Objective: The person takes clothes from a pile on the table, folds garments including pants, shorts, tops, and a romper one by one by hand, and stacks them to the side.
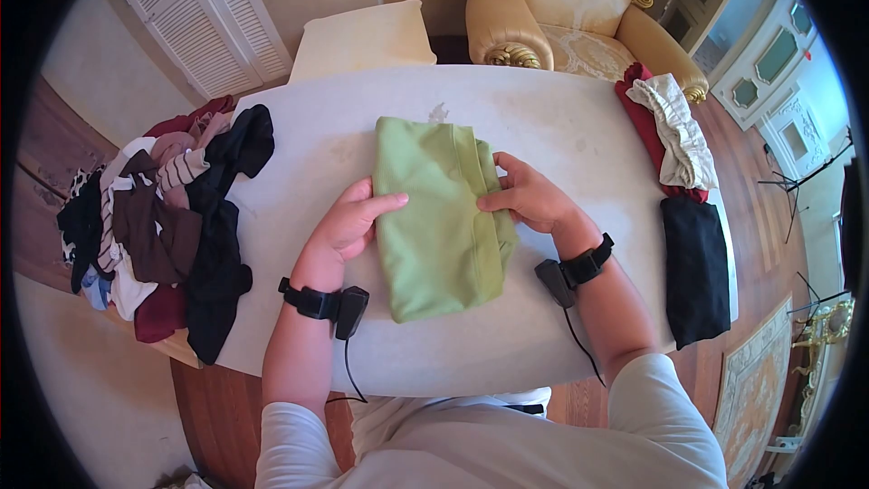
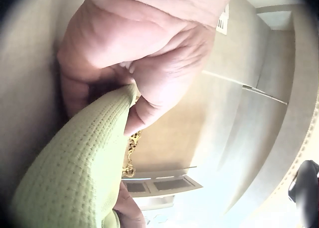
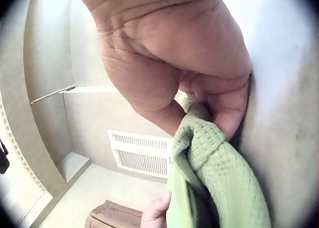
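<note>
A folded light green garment (image 1: 434, 217) lies on the white table, its layered edge on the right side. The left hand (image 1: 351, 222) grips its left edge, thumb on top and fingers beneath. On the opposite edge the right hand (image 1: 534, 197) pinches the layers between thumb and fingers. In the left wrist view, the ribbed green cloth (image 2: 75, 163) runs into the grasp of the left hand (image 2: 134, 53). The right wrist view has bunched green folds (image 3: 224, 173) held by the right hand (image 3: 174, 63).
A heap of mixed clothes (image 1: 154, 226) covers the table's left end. At the right end lie a folded black garment (image 1: 696, 267), a cream garment (image 1: 674, 131) and a red one (image 1: 638, 118). A gold armchair (image 1: 570, 0) and a small cream table (image 1: 362, 36) stand beyond.
</note>
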Available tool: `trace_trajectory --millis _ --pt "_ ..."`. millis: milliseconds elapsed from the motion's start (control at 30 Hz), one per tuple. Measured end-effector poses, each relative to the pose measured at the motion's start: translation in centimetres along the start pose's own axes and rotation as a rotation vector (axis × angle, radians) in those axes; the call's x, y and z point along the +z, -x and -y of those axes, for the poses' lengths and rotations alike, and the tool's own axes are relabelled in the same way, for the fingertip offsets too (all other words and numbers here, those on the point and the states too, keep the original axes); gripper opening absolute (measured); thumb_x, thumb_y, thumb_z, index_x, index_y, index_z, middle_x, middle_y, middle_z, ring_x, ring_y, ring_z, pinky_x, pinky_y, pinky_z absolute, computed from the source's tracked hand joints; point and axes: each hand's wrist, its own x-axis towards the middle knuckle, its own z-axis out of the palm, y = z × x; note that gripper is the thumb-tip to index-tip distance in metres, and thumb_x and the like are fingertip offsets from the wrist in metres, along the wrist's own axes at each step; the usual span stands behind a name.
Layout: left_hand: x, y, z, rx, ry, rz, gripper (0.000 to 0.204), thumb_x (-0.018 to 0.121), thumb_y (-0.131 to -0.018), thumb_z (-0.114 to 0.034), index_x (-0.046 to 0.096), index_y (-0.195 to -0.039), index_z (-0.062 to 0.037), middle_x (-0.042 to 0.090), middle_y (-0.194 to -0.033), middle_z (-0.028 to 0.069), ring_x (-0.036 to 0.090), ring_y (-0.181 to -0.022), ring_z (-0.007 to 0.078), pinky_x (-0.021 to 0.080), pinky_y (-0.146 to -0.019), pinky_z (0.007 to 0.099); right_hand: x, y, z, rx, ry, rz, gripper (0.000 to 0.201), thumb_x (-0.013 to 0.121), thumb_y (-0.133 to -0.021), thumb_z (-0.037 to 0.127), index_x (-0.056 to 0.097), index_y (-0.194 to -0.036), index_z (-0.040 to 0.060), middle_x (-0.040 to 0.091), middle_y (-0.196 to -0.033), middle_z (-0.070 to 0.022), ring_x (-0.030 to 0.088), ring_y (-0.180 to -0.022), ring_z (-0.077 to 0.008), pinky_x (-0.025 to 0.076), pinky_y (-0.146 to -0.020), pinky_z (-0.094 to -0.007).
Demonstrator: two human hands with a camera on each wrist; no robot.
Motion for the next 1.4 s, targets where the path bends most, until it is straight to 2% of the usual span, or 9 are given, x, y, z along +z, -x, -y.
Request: trace_trajectory --millis 267,433,567,867,933,1033,1200,1267,1400 --pt "0.4 0.1 0.2 0.003 0.054 -0.010 0.045 0.066 -0.096 -0.006 0.053 -0.139 -0.0023 0.063 -0.135 0.0099 0.063 -0.122 0.0208 0.052 -0.102 0.0372 -0.3 -0.6 -0.8 -0.095 -0.136 0.018 0.070 0.067 -0.085 -0.010 0.043 -0.149 0.0046 0.069 -0.122 -0.0150 0.070 -0.109 -0.0224 0.058 -0.096 -0.0367" --pt "-0.7 0.5 0.0 0.391 -0.047 0.134 0.041 0.062 -0.098 -0.003 0.054 -0.138 -0.0031 0.063 -0.133 0.0084 0.062 -0.121 0.0180 0.052 -0.101 0.0349 0.3 1.3 1.5 -0.510 -0.174 0.019 0.029 0.059 -0.091 -0.012 0.071 -0.113 0.0021 0.073 -0.109 -0.0060 0.069 -0.098 -0.0126 0.057 -0.088 -0.0306" --pt "-0.1 0.7 -0.1 0.389 0.133 0.203 0.038 0.059 -0.101 -0.006 0.056 -0.139 -0.0037 0.062 -0.136 0.0091 0.062 -0.121 0.0174 0.051 -0.101 0.0329 -0.2 1.1 1.7 -0.625 -0.048 0.079 0.020 0.058 -0.094 -0.011 0.071 -0.090 0.0035 0.072 -0.109 -0.0060 0.066 -0.097 -0.0109 0.055 -0.088 -0.0281" --pt "0.4 0.8 0.2 0.089 0.298 0.153 0.066 0.040 -0.108 -0.055 0.044 -0.152 -0.0069 0.055 -0.148 0.0094 0.052 -0.136 0.0223 0.040 -0.115 0.0415 -0.3 0.6 1.8 -0.723 -0.086 -0.005 0.020 0.057 -0.097 -0.008 0.069 -0.088 0.0042 0.068 -0.121 -0.0108 0.065 -0.103 -0.0161 0.055 -0.092 -0.0311" --pt "1.6 1.2 -0.4 0.022 0.530 0.340 0.077 0.036 -0.105 -0.065 0.039 -0.156 -0.0064 0.050 -0.153 0.0106 0.048 -0.141 0.0235 0.039 -0.116 0.0423 -0.4 0.5 1.7 -0.722 -0.092 -0.015 0.020 0.056 -0.098 -0.008 0.069 -0.088 0.0043 0.068 -0.122 -0.0106 0.065 -0.103 -0.0161 0.055 -0.091 -0.0312" --pt "1.7 1.0 -0.2 0.019 0.481 0.375 0.083 0.038 -0.102 -0.070 0.037 -0.157 -0.0073 0.046 -0.156 0.0108 0.044 -0.144 0.0246 0.039 -0.116 0.0433 -0.5 0.5 1.6 -0.711 -0.094 -0.023 0.021 0.056 -0.097 -0.009 0.069 -0.089 0.0044 0.067 -0.123 -0.0106 0.064 -0.104 -0.0159 0.054 -0.091 -0.0311" --pt "2.2 0.9 0.3 0.034 0.296 0.243 0.071 0.054 -0.102 -0.054 0.040 -0.155 -0.0073 0.051 -0.152 0.0106 0.049 -0.139 0.0244 0.041 -0.114 0.0437 -1.3 0.3 1.4 -0.713 0.005 0.003 0.027 0.051 -0.092 -0.015 0.070 -0.089 0.0041 0.066 -0.126 -0.0121 0.064 -0.106 -0.0173 0.053 -0.091 -0.0305" --pt "1.9 1.0 0.3 -0.030 0.279 0.207 0.066 0.059 -0.102 -0.046 0.042 -0.153 -0.0071 0.053 -0.150 0.0105 0.051 -0.137 0.0244 0.042 -0.113 0.0433 -2.0 0.5 1.7 -0.614 0.090 0.052 0.025 0.049 -0.097 -0.004 0.070 -0.085 0.0015 0.061 -0.136 -0.0173 0.062 -0.117 -0.0240 0.052 -0.101 -0.0367" --pt "1.7 0.7 0.5 -0.089 0.352 0.169 0.055 0.057 -0.099 -0.025 0.047 -0.148 -0.0032 0.057 -0.144 0.0114 0.055 -0.132 0.0254 0.043 -0.112 0.0426 -1.9 1.4 2.4 -0.508 -0.079 0.181 0.026 0.046 -0.101 0.009 0.071 -0.102 0.0030 0.062 -0.136 -0.0142 0.059 -0.117 -0.0208 0.047 -0.101 -0.0346"
